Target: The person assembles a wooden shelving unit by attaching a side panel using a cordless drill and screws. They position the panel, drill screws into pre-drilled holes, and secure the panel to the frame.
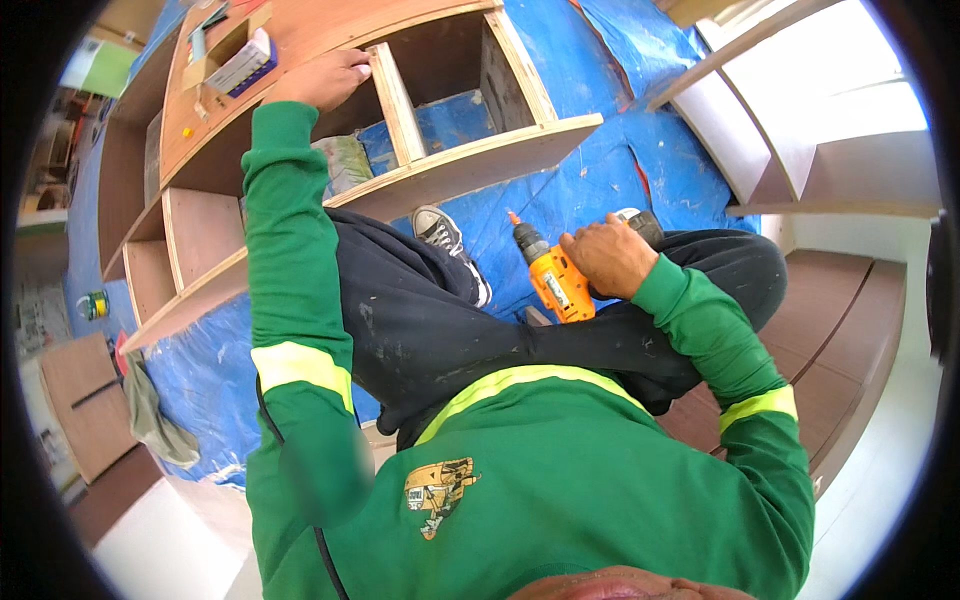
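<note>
My right hand (606,258) is wrapped round an orange and black cordless drill (560,284), held over my lap with its chuck and bit pointing away from me. My left hand (318,80) is at the top edge of a wooden cabinet frame (465,165), right beside the end of an upright divider (397,105). Its fingers are curled and pressed together; whatever they pinch, if anything, is too small to make out. The cabinet has open compartments and pale plywood edges.
On the cabinet's broad panel lie an open cardboard box (232,55) and a small purple and white box (243,65). Blue sheeting (585,170) covers the floor. White shelving (740,130) stands at the right, brown panels (830,330) lower right. A grey-green cloth (160,415) lies left.
</note>
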### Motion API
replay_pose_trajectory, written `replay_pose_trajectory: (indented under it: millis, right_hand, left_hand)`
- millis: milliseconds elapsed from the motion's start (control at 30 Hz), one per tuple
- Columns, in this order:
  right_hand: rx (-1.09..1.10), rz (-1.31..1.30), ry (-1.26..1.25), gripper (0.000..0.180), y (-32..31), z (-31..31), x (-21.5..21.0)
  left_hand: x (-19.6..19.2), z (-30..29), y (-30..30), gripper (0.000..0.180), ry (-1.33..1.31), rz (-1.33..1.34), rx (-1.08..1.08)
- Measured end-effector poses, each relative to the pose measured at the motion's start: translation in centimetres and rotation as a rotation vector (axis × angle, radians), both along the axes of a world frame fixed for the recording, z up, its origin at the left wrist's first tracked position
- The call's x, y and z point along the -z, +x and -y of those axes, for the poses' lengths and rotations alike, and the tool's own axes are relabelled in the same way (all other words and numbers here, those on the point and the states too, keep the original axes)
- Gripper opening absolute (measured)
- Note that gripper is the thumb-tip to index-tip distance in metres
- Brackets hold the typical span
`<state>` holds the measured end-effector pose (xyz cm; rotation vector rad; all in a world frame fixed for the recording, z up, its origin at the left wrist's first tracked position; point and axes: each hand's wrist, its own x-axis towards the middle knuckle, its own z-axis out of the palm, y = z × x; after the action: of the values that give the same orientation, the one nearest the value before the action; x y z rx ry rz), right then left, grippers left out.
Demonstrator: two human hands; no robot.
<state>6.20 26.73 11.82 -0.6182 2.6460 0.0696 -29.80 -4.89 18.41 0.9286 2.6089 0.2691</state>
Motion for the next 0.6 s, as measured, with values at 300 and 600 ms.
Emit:
replay_pose_trajectory:
  millis: [300, 600]
  right_hand:
    - [-0.137, -0.229, -0.177, 0.028, -3.3, 1.2, 0.6]
    - [0.092, -0.445, -0.524, 0.034, -6.2, -1.1, -4.6]
  left_hand:
    - [6.6, 5.0, 4.6, 0.056, 0.238, 0.055, -0.227]
    - [-12.4, 7.6, 28.0, 0.063, 0.263, 0.45, -0.096]
